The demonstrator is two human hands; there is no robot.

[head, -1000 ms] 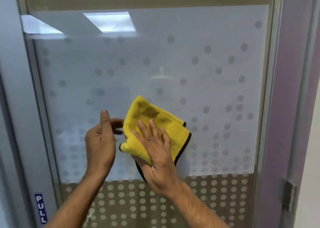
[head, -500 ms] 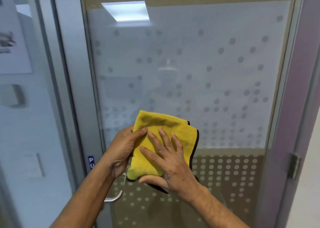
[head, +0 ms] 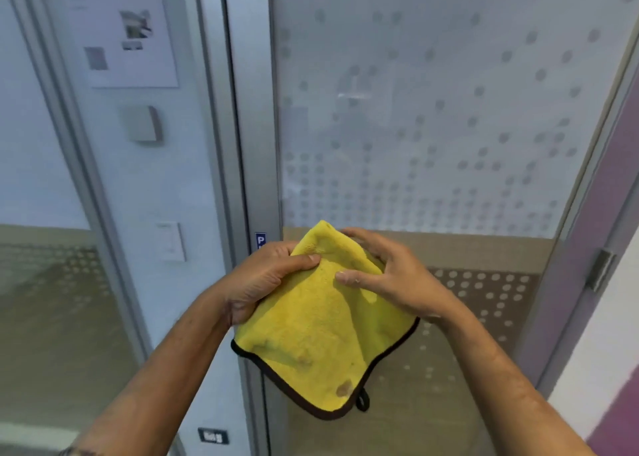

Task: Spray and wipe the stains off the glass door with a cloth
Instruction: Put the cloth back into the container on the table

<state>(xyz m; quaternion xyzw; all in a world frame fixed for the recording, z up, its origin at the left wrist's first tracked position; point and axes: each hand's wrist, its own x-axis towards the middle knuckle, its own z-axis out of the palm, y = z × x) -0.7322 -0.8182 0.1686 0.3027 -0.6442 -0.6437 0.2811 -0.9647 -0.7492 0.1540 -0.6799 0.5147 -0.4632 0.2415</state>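
At the far left stands a glass side panel (head: 45,144), frosted above and clear with a pale dot pattern lower down. Beside it runs a white wall strip carrying a paper notice (head: 121,30), a small grey box (head: 141,123) under it, a white switch plate (head: 170,241) further down, and a dark socket (head: 213,435) near the bottom edge. Next comes the grey metal door frame (head: 252,127), with a small blue sticker (head: 260,240) partly covered by the left hand; only the letter P shows.

The left hand (head: 262,279) holds the yellow cloth (head: 311,320) at its upper left edge, the fingers curled round behind and the thumb pressed on the front. The cloth hangs in front of the lower part of the glass door (head: 432,109), away from the frosted area; whether it touches the glass is hard to tell from this angle. It has a dark brown trim, a small hanging loop at its bottom corner, and a few brownish marks on the lower part.

The right hand (head: 390,275) grips the cloth's upper right, fingers bent over the top fold and thumb laid flat on the front face.

The door's frosted band with grey dots fills the upper right, with a clear tan strip and a brown dotted section below. At the far right, a metal hinge (head: 600,270) sits on the purple-tinted frame.
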